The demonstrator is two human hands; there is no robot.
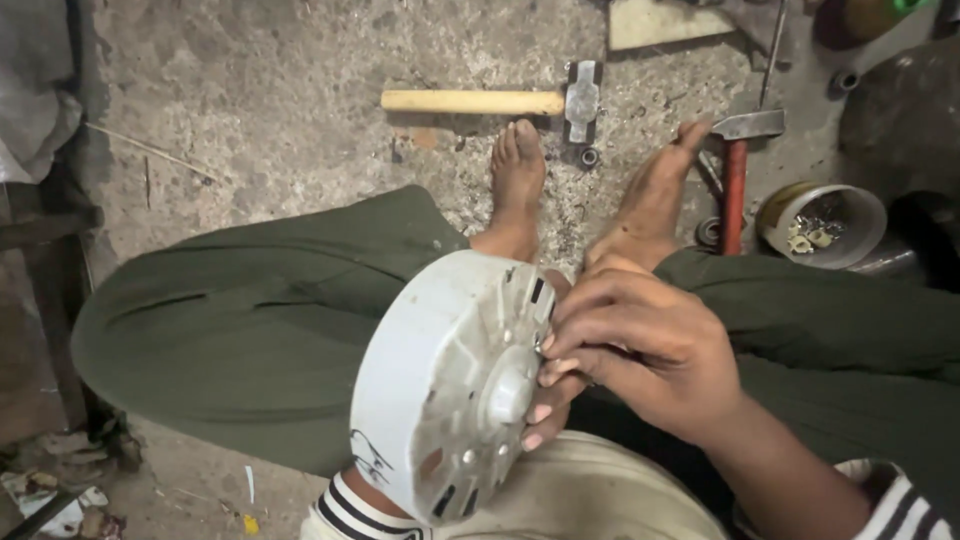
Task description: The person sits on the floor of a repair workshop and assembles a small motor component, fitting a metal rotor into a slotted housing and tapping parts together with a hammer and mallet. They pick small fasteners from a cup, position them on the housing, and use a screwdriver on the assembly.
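Currently, snapshot from the head view:
Right hand [640,345]: fingers curled narrow, tips pressed to the hub face of the white motor housing [450,385]; looked like it pinched something small there, too small to tell what.
Left hand: mostly hidden behind the housing; only a few fingertips [540,410] showed at the hub edge, just under the right hand. Grip state: could not tell, though it seemed to prop the housing from behind.
Housing: round, white, slotted face, stood on edge over the lap, tilted, touching both hands.
Wooden-handled hammer [500,101]: lay on the concrete floor [290,110] well beyond the right hand, past the toes, untouched.
Red-handled hammer [738,170]: on the floor ahead and to the right of the right hand, beside the right foot.
Metal bowl [822,225]: further right of that hammer, small pale parts inside.
Progress (judgement): housing was still in one piece, covers closed; work was at the hub with fingers only. Tools not yet picked up, so most of the job looked left.
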